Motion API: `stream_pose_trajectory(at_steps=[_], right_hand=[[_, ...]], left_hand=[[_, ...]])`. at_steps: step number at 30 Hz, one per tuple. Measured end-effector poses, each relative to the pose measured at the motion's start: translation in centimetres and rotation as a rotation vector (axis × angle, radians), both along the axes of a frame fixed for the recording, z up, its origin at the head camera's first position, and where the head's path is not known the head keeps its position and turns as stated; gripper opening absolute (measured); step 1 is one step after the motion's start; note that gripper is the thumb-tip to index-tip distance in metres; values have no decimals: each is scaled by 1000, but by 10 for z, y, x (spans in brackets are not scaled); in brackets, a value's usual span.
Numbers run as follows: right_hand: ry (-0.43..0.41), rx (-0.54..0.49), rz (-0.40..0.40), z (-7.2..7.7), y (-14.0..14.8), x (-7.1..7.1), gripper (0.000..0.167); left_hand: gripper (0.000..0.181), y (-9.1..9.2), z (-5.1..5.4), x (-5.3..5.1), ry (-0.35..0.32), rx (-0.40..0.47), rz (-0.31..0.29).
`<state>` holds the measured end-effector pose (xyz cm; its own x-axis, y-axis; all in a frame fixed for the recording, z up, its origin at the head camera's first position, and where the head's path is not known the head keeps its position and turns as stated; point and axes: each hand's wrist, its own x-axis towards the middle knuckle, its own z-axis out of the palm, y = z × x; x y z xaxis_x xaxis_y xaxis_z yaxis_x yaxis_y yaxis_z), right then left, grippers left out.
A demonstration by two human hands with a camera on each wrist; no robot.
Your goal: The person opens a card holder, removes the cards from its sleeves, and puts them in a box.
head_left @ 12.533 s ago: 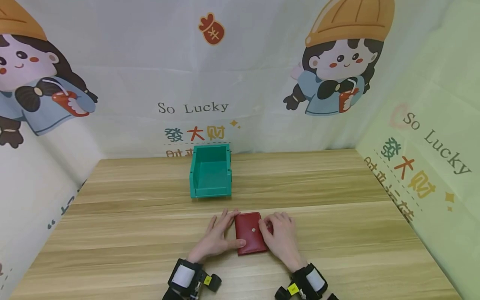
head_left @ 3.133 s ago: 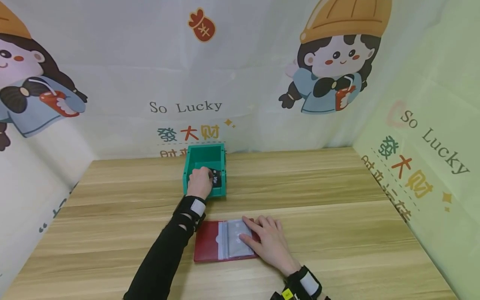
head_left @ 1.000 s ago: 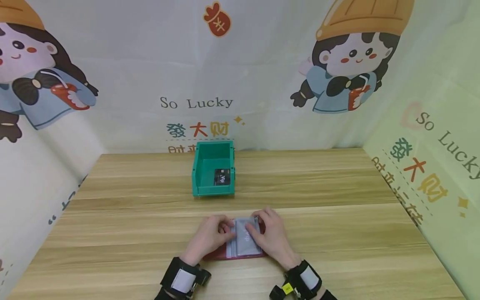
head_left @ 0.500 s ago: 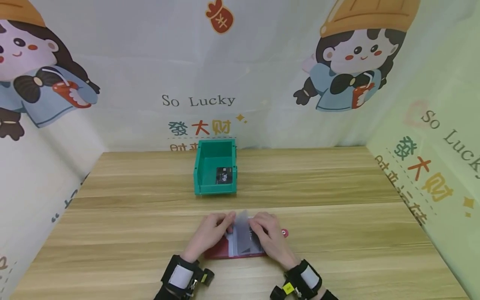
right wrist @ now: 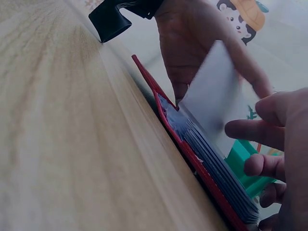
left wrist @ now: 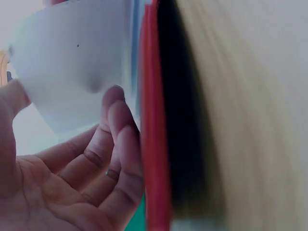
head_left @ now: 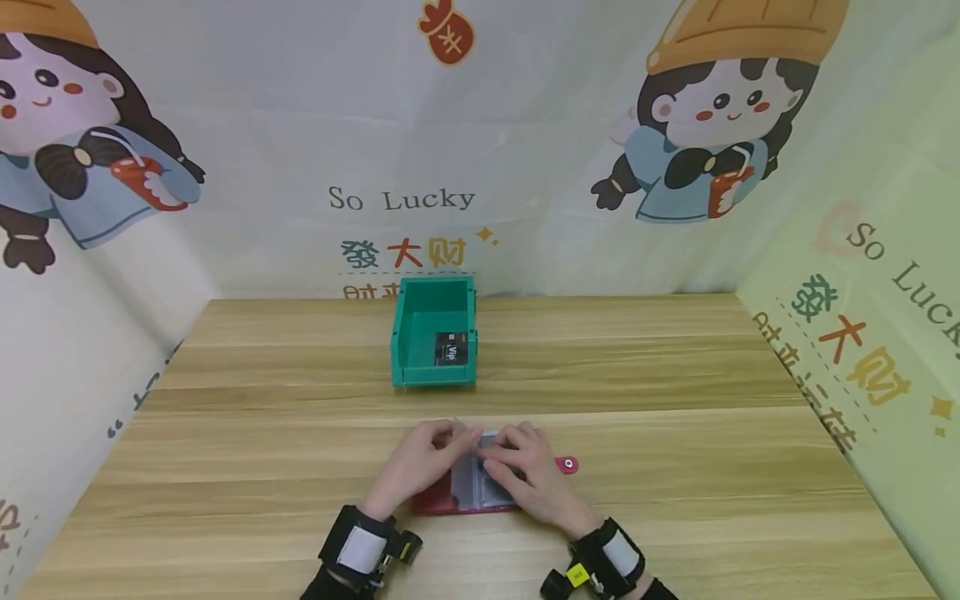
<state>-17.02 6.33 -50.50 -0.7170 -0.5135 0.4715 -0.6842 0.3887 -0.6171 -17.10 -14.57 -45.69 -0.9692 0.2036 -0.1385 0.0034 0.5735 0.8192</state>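
Note:
A red card holder [head_left: 432,500] lies spread open on the table, with a stack of clear sleeves [right wrist: 211,159]. My left hand [head_left: 420,462] pinches one raised sleeve page [right wrist: 211,91], which stands up from the stack in the right wrist view. In the left wrist view that page looks cloudy, beside the red cover edge [left wrist: 155,125]. My right hand [head_left: 536,482] rests over the holder's right half, its fingers loosely bent and apart, holding nothing. A snap tab [head_left: 567,465] sticks out to the right of it. The right hand hides part of the sleeves.
Behind the holder, a green bin [head_left: 420,377] stands near the table's back edge. A black card [head_left: 452,348] marked Vip lies in it. Printed white cloth [head_left: 285,167] hangs behind and at both sides of the wooden table [head_left: 645,375].
Earlier the holder was closed, then opened. My left hand let the black card go in the bin and came back to the sleeves. In the last half second a sleeve page has swung left.

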Motion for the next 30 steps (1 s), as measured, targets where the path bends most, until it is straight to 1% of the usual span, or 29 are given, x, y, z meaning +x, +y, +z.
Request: stream_pose_trajectory(at_steps=[3, 6, 8, 10, 11, 14, 17, 19, 21, 23, 25, 27, 28, 30], right_hand=[[21, 60, -13, -1, -2, 0, 25], [64, 80, -43, -2, -3, 0, 25], [92, 66, -87, -2, -3, 0, 26], [107, 52, -146, -2, -2, 1, 26], [108, 51, -181, -2, -2, 1, 25], [88, 91, -276, -3, 2, 1, 24], [51, 167, -332, -3, 6, 2, 29], [17, 216, -347, -1, 9, 2, 34], [-18, 247, -348, 0, 11, 3, 39], [-48, 263, -346, 2, 13, 3, 42], [-65, 271, -346, 3, 14, 3, 44], [-72, 278, -348, 3, 14, 2, 45], [-74, 281, -349, 3, 14, 2, 45], [-79, 288, -351, 4, 14, 1, 45]], left_hand=[[30, -5, 0, 0, 40, -33, -16], [24, -8, 2, 0, 87, -57, -14], [17, -9, 3, 2, 110, -89, 11], [13, -10, 4, 3, 117, -125, 52], [16, -9, 4, 4, 119, -141, 72], [40, -8, 4, 6, 135, -174, 116], [48, -7, 4, 8, 158, -202, 131], [49, -6, 4, 10, 175, -230, 139], [50, -3, 4, 11, 206, -277, 145], [49, 1, 4, 13, 260, -332, 148], [44, 5, 4, 15, 331, -378, 141], [34, 11, 5, 16, 377, -397, 122], [28, 13, 5, 16, 389, -394, 107], [18, 17, 5, 16, 391, -365, 75]])
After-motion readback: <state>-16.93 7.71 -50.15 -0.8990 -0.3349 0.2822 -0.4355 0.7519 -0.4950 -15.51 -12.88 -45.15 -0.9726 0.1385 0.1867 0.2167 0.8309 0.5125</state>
